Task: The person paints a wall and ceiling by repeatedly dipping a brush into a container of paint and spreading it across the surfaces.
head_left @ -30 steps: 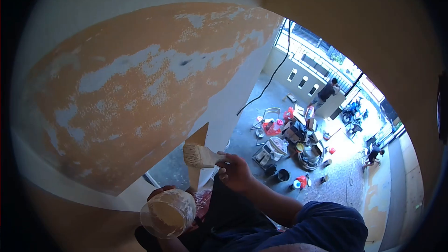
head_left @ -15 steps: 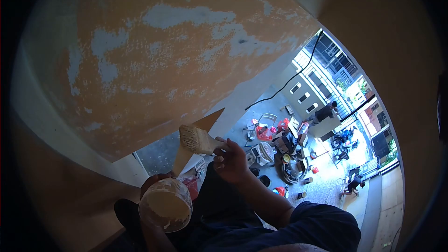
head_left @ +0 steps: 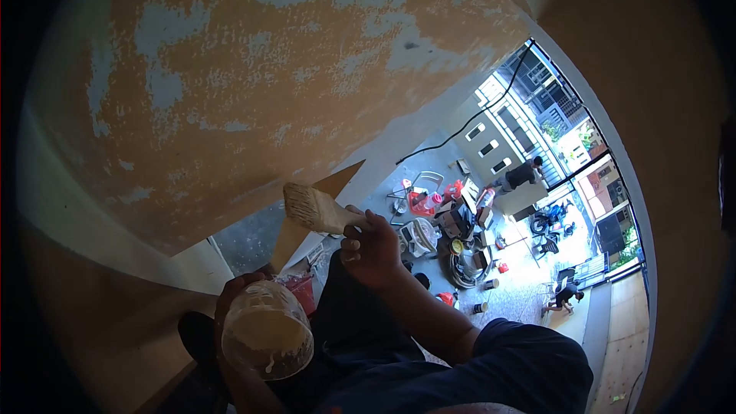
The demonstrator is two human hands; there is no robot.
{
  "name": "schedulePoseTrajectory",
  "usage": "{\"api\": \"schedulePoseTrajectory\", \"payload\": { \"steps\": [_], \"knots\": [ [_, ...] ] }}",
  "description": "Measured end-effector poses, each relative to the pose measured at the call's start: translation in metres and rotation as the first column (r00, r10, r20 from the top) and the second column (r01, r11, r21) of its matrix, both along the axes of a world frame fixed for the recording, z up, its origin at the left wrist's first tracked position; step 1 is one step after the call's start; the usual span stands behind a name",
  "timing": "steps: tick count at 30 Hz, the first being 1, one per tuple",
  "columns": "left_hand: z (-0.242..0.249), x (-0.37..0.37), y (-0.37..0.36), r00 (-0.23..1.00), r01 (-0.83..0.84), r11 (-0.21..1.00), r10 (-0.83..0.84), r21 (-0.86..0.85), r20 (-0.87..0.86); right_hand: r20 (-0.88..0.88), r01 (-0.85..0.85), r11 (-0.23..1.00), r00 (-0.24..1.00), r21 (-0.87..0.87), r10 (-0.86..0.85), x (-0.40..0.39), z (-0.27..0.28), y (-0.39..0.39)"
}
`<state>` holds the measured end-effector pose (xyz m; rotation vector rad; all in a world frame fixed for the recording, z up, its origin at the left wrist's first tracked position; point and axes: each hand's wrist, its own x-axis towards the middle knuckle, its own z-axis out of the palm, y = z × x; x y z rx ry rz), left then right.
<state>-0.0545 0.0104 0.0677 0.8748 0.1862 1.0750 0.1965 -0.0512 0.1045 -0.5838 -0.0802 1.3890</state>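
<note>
A wide brush [head_left: 313, 208] with pale, coated bristles is gripped by its handle in my right hand [head_left: 374, 251]. Its bristles point up and left, in front of the wall's lower edge. My left hand [head_left: 234, 291] is wrapped round a clear plastic tub [head_left: 268, 330], which holds cream-coloured paint or paste and has smears on its inside. The tub is tilted, and part of the left hand is hidden behind it. Above both hands spreads an orange-tan wall surface [head_left: 253, 100] with rough pale patches.
Far below, the floor holds a folding chair [head_left: 427, 180], a red basin [head_left: 423, 201], a round tub [head_left: 466, 268] and cans [head_left: 480, 308]. One person [head_left: 524, 175] is by a white panel; another [head_left: 566, 297] bends lower right. A black cable [head_left: 460, 130] hangs down.
The view has shifted a little, so the wall patches sit higher and the floor items further left. Brush and right hand appear slightly higher and further left; both grips remain.
</note>
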Motion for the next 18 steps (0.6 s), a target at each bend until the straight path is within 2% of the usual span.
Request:
{"api": "schedulePoseTrajectory", "payload": {
  "steps": [2,3,4,5,7,8,10,11,13,14,16,17,18],
  "knots": [
    [0.014,0.005,-0.002,0.999,-0.037,0.999,0.038,-0.022,0.039,-0.011,0.01,1.0,1.0,0.012,-0.009,0.002,0.0,-0.001],
    [0.025,0.004,-0.002,0.999,0.029,0.962,-0.034,-0.27,-0.013,-0.005,0.008,1.0,1.0,0.01,-0.008,0.003,0.001,-0.002],
    [0.036,0.004,-0.001,0.992,0.077,0.861,-0.114,-0.504,-0.045,-0.004,0.016,1.0,1.0,0.008,-0.016,0.003,0.001,-0.004],
    [0.045,0.005,0.001,0.994,0.072,0.86,-0.106,-0.505,-0.039,-0.002,0.019,1.0,1.0,0.007,-0.019,0.003,0.001,-0.005],
    [0.058,0.006,0.005,0.961,-0.019,0.777,-0.16,-0.63,-0.227,-0.021,0.01,1.0,1.0,0.025,-0.009,0.004,0.0,-0.006],
    [0.055,0.004,0.004,0.963,-0.028,0.775,-0.147,-0.631,-0.224,-0.046,0.012,0.999,0.999,0.046,-0.01,0.005,-0.001,-0.006],
    [0.037,0.0,0.003,0.972,0.118,0.871,-0.2,-0.476,-0.124,-0.046,-0.007,0.998,0.999,0.066,0.01,0.007,-0.004,-0.005],
    [0.023,-0.003,0.003,0.975,0.106,0.872,-0.186,-0.478,-0.123,-0.048,-0.015,0.996,0.999,0.09,0.019,0.007,-0.005,-0.004],
    [0.01,-0.006,0.003,0.997,0.028,0.993,-0.035,-0.11,-0.064,-0.072,-0.037,0.991,0.996,0.127,0.046,0.005,-0.004,-0.003],
    [0.004,-0.011,0.002,0.998,0.007,0.994,-0.014,-0.113,-0.061,-0.096,-0.043,0.985,0.994,0.164,0.06,0.004,-0.003,-0.001],
    [0.018,-0.018,0.0,0.992,0.085,0.974,-0.103,-0.212,-0.079,-0.129,-0.089,0.973,0.985,0.211,0.118,0.003,-0.004,0.001],
    [0.014,-0.021,0.001,0.994,0.06,0.975,-0.078,-0.215,-0.075,-0.129,-0.092,0.966,0.984,0.241,0.126,0.001,-0.003,0.002],
    [0.008,-0.025,0.004,0.985,0.079,0.965,-0.115,-0.249,-0.132,-0.129,-0.095,0.958,0.983,0.271,0.134,-0.001,-0.002,0.003]
  ]
}}
